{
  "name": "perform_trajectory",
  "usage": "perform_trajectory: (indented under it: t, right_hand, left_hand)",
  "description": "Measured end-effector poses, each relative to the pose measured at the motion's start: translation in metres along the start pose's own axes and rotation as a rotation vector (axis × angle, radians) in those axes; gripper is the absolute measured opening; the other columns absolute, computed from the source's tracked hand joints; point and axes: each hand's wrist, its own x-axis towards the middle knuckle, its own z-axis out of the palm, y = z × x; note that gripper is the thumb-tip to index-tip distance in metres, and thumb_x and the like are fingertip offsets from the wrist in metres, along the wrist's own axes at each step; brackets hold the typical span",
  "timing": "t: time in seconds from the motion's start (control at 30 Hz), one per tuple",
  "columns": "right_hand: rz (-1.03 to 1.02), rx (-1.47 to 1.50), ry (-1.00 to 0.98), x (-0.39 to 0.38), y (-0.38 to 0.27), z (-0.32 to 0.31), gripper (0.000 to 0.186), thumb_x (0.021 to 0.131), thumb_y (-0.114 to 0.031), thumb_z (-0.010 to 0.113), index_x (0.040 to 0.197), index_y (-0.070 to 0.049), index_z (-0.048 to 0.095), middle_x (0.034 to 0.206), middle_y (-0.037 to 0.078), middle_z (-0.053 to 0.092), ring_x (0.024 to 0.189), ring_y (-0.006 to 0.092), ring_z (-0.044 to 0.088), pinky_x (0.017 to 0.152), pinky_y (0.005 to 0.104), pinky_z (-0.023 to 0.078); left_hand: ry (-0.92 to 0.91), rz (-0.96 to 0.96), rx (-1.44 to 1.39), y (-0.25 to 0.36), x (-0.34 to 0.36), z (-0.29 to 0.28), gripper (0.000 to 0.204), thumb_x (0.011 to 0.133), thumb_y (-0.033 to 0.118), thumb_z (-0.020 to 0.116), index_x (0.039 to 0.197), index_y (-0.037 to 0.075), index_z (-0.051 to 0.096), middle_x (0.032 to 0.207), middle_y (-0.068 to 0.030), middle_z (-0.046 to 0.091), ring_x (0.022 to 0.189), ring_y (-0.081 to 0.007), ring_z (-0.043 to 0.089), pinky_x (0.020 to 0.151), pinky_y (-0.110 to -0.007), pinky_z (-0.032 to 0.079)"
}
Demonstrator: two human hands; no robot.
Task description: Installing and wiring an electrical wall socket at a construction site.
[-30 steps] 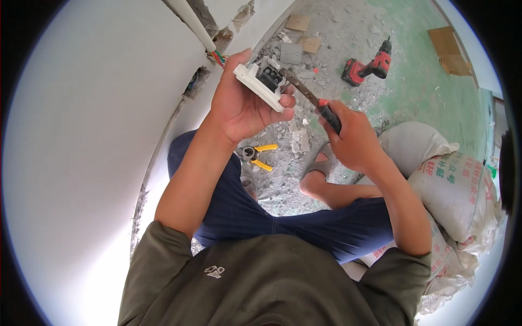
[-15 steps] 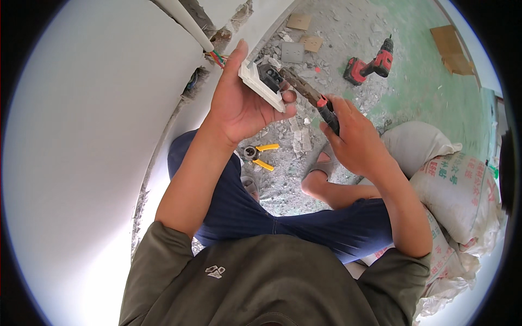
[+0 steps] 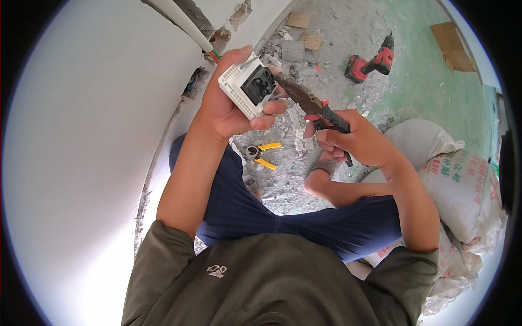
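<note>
My left hand (image 3: 222, 113) is wrapped around a white wall socket (image 3: 235, 87) with a black block on its back. The socket's back is turned up toward me, tilted. In my right hand (image 3: 365, 139) are pliers (image 3: 302, 95) with rusty, dirty jaws and black-and-red handles. The handles are spread somewhat within my fingers. The jaw tips meet the far edge of the socket's black block; whether they grip anything there I cannot make out. Behind my left hand, thin coloured wires (image 3: 215, 56) come out of a white pipe (image 3: 182, 24) at the wall.
Yellow-handled wire strippers (image 3: 262, 154) lie on the rubble-strewn floor between my feet. A red-and-black cordless drill (image 3: 372, 62) rests farther off, right of several square cover plates (image 3: 293, 50). Filled sacks (image 3: 455, 187) are piled at my right. A cardboard piece (image 3: 452, 48) lies far right; a white wall (image 3: 98, 136) stands left.
My left hand has turned the socket so its back shows more fully, shifting slightly left and down. My right hand has rolled, and the pliers' handles have spread apart.
</note>
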Motion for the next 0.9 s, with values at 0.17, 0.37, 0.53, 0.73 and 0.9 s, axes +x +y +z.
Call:
perform_trajectory:
  t: [0.17, 0.37, 0.53, 0.73, 0.9]
  right_hand:
    - [-0.093, -0.227, 0.203, 0.001, 0.004, -0.008, 0.029, 0.094, -0.018, 0.059, 0.119, -0.002, 0.061, 0.071, -0.002, 0.052, 0.063, 0.0093, 0.051, 0.058, 0.0261, 0.042]
    - [0.049, -0.510, 0.294, 0.007, 0.019, -0.022, 0.025, 0.091, -0.025, 0.063, 0.104, -0.004, 0.062, 0.070, 0.002, 0.057, 0.063, 0.0156, 0.053, 0.060, 0.0315, 0.046]
    - [0.155, -0.628, 0.318, 0.018, 0.042, -0.022, 0.030, 0.090, -0.029, 0.062, 0.092, 0.000, 0.060, 0.066, 0.010, 0.057, 0.064, 0.0219, 0.058, 0.063, 0.0349, 0.050]
    - [0.368, -0.889, 0.144, 0.086, 0.089, -0.028, 0.031, 0.083, -0.025, 0.062, 0.093, 0.004, 0.064, 0.084, 0.021, 0.068, 0.079, 0.0281, 0.069, 0.067, 0.0403, 0.053]
    - [0.158, -1.119, 0.556, 0.176, 0.205, -0.004, 0.038, 0.082, -0.025, 0.063, 0.109, 0.001, 0.061, 0.104, 0.024, 0.064, 0.094, 0.0361, 0.065, 0.079, 0.0454, 0.053]
  left_hand:
    - [0.191, 0.128, -0.035, -0.005, 0.008, 0.005, 0.053, 0.085, 0.056, 0.060, 0.101, 0.006, 0.060, 0.082, -0.0152, 0.057, 0.069, -0.0280, 0.055, 0.054, -0.035, 0.045]
    - [0.288, 0.217, -0.026, -0.010, 0.012, 0.004, 0.056, 0.085, 0.056, 0.061, 0.105, 0.003, 0.057, 0.083, -0.0144, 0.056, 0.071, -0.0284, 0.056, 0.060, -0.041, 0.051]
    - [0.334, 0.291, 0.025, -0.014, 0.019, 0.003, 0.056, 0.087, 0.053, 0.063, 0.107, 0.001, 0.056, 0.085, -0.0128, 0.058, 0.074, -0.0265, 0.059, 0.066, -0.044, 0.055]
    - [0.714, 0.518, 0.863, -0.033, 0.040, 0.011, 0.044, 0.083, 0.047, 0.072, 0.099, 0.009, 0.055, 0.084, -0.0061, 0.057, 0.068, -0.0219, 0.058, 0.054, -0.035, 0.049]
    - [0.639, 0.271, 0.326, -0.030, 0.052, 0.008, 0.047, 0.085, 0.053, 0.067, 0.099, 0.009, 0.057, 0.085, -0.0073, 0.059, 0.068, -0.0247, 0.058, 0.052, -0.039, 0.046]
